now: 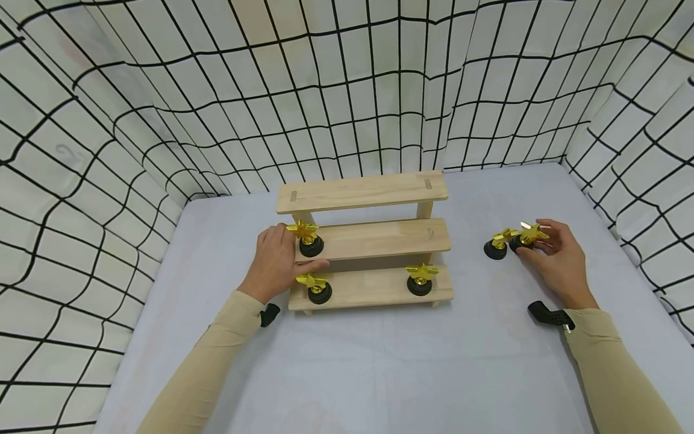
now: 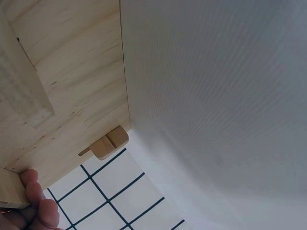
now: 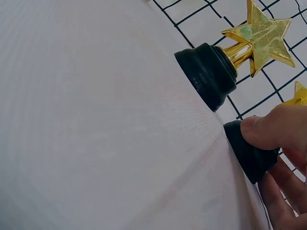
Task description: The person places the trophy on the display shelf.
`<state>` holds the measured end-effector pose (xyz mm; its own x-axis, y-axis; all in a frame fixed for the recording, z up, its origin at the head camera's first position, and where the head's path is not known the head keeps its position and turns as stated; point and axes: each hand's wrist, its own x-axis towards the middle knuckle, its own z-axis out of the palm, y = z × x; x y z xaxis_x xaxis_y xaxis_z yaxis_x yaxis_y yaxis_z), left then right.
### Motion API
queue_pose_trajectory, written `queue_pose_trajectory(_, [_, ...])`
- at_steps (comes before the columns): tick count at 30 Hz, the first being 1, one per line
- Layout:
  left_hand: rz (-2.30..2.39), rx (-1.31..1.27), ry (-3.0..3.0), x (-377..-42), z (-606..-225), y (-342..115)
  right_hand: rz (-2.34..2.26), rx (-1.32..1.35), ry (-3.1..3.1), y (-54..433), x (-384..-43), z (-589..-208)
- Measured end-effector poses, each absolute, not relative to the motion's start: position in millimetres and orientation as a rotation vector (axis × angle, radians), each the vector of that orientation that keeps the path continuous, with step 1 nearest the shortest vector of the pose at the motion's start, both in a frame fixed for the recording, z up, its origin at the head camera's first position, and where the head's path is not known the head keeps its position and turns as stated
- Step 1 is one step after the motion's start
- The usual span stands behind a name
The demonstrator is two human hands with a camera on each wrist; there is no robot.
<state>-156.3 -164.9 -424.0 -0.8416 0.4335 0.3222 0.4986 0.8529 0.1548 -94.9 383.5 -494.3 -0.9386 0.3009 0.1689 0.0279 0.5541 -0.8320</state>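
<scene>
My left hand (image 1: pixel 275 259) grips the left end of a three-tier wooden shelf (image 1: pixel 374 240) at its middle board. In the left wrist view its fingertips (image 2: pixel 32 188) curl round the board's edge. Beside that hand, a gold star trophy (image 1: pixel 311 246) with a black base stands on the middle board. My right hand (image 1: pixel 561 262) pinches the black base of another star trophy (image 1: pixel 523 240), right of the shelf; the right wrist view shows thumb and fingers round this base (image 3: pixel 252 155), low by the tablecloth. Close to its left stands one more star trophy (image 3: pixel 211 72).
On the bottom board stand a star trophy (image 1: pixel 320 293) at the left and another (image 1: pixel 419 284) at the right. The shelf rests on a table with a white cloth (image 1: pixel 374 374). Black netting (image 1: pixel 347 90) over white walls encloses the back and sides.
</scene>
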Motion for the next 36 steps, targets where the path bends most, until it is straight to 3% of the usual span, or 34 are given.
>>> queue_pose_trajectory(36, [-0.374, -0.715, -2.742, -156.5, -425.3, -165.0, 1.313, -0.23, -2.393, 376.8, -94.3, -490.1])
